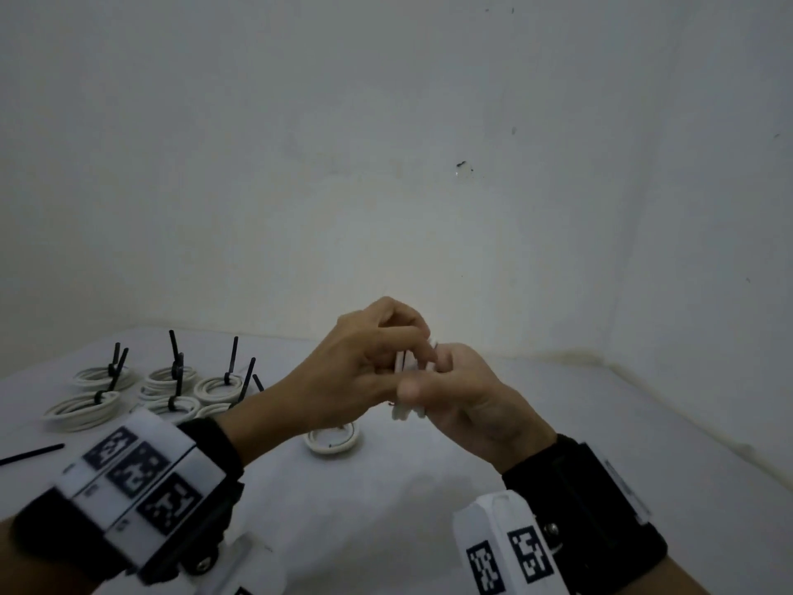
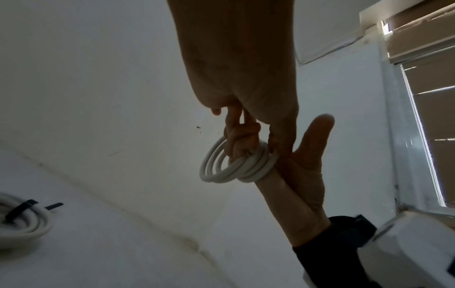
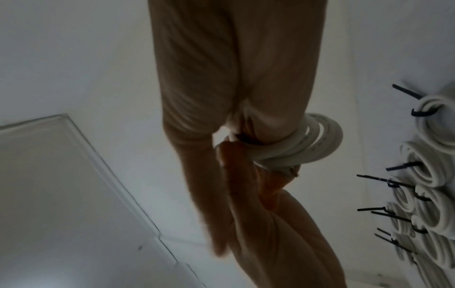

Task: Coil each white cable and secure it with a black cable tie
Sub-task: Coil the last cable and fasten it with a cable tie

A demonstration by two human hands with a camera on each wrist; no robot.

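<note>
Fingers (image 2: 242,140) of left hand (image 1: 356,367) curled through white cable coil (image 2: 234,165), clamped on its loops. Right hand (image 1: 463,392) pressed against the same coil from other side, fingers bent around it, thumb (image 2: 317,134) pointing out straight. Coil held in the air above desk (image 1: 429,487), between both hands. Lower on desk, one loose coil (image 1: 332,440) without tie. Far left, finished coils (image 1: 171,388) grouped near each other, each with black cable tie (image 1: 234,358) standing up. One spare tie (image 1: 32,453) lying flat at left edge.
</note>
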